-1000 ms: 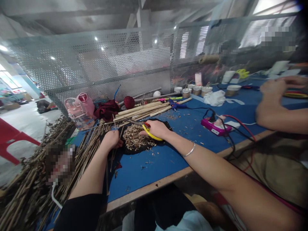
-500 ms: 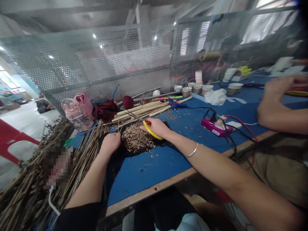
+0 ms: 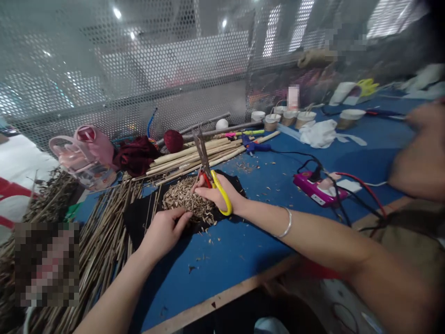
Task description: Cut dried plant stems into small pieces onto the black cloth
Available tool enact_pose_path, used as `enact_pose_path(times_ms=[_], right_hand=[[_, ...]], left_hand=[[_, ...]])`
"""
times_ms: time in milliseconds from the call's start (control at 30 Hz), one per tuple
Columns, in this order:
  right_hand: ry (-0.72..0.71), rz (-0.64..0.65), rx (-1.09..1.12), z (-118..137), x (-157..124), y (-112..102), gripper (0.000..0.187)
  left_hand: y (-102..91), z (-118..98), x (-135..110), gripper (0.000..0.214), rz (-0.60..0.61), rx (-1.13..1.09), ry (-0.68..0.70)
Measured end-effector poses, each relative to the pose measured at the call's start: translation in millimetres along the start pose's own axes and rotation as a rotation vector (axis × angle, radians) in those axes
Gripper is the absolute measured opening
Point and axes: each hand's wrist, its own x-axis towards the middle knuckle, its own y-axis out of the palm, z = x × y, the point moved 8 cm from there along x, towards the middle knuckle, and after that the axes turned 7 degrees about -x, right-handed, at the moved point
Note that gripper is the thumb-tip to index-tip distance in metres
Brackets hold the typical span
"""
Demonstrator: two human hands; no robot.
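Observation:
My right hand (image 3: 220, 192) is closed around a pair of scissors with yellow and red handles (image 3: 225, 200). Their dark blades point up and away, over a heap of short, dry stem pieces (image 3: 177, 192). The heap lies on a black cloth (image 3: 134, 218) on the blue table. At the heap's near edge is my left hand (image 3: 163, 234), with its thumb and forefinger brought together; whatever they pinch is too small to make out. Thin stems (image 3: 150, 208) lie just behind that hand.
Long dry stalks (image 3: 104, 232) cover the left side. Pale sticks (image 3: 194, 155), a dark red yarn ball (image 3: 173, 140) and a blue glue gun (image 3: 253, 146) lie behind the heap. A purple power strip (image 3: 316, 190) with cables sits right, near another person's hand (image 3: 417, 153).
My left hand has moved right and nearer, to the heap's front edge; the thin stem it held is no longer seen in it. The scissors have swung from pointing left to pointing upward.

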Motion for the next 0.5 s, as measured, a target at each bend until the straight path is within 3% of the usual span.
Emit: enact_pose_path(times_ms=[133, 233, 400, 500], right_hand=[[0.106, 0.018, 0.142, -1, 9, 7, 0.018], [0.068, -0.012, 0.159, 4, 23, 5, 0.019], [-0.047, -0.281, 0.136, 15, 43, -28, 0.02], [-0.024, -0.283, 0.163, 14, 46, -39, 0.02]], left_hand=[[1.4, 2, 2, 0.03, 0.034, -0.044, -0.026], [0.1, 12, 2, 0.027, 0.064, -0.006, -0.083], [-2.3, 43, -5, 0.027, 0.173, 0.146, -0.263], [-6.5, 43, -9, 0.022, 0.191, 0.157, -0.282]])
